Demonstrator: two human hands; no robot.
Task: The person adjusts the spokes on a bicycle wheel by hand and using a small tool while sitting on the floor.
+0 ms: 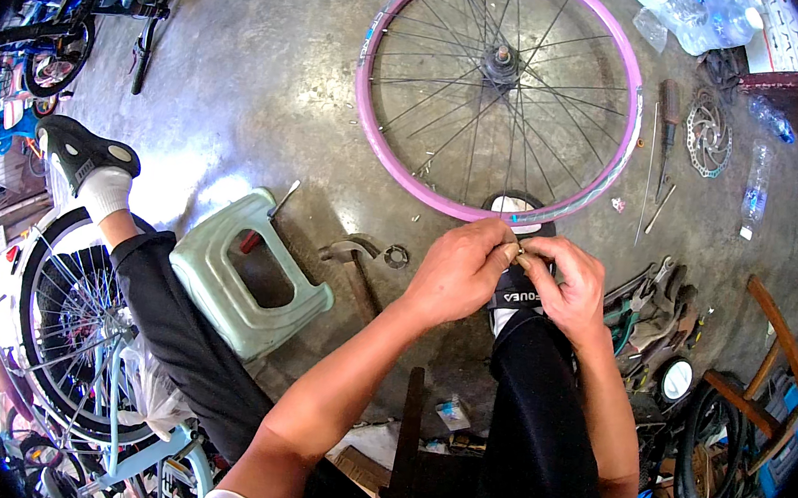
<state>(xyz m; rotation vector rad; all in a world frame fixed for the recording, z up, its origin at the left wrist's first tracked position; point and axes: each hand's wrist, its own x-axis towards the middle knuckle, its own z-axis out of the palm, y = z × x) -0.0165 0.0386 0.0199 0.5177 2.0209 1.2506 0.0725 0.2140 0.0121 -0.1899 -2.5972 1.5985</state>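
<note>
My left hand (pixel 460 273) and my right hand (pixel 570 288) meet at the near edge of a bicycle wheel. Thumb and fingertips of each are pinched together around something tiny, mostly hidden between them. The wheel has a pink rim (pixel 365 90), thin dark spokes and a dark hub (pixel 501 65). It is in front of me, its near edge by my right shoe (pixel 518 208), just beyond the fingertips. Whether the fingers touch the rim I cannot tell.
Left of my hands stand a pale green stool (pixel 209 302) and a hammer (pixel 358 269). To the right lie a screwdriver (pixel 666 131), a brake disc (pixel 709 134), a plastic bottle (pixel 756 189) and several pliers and wrenches (pixel 641 304). A light blue bicycle (pixel 136 484) is at lower left.
</note>
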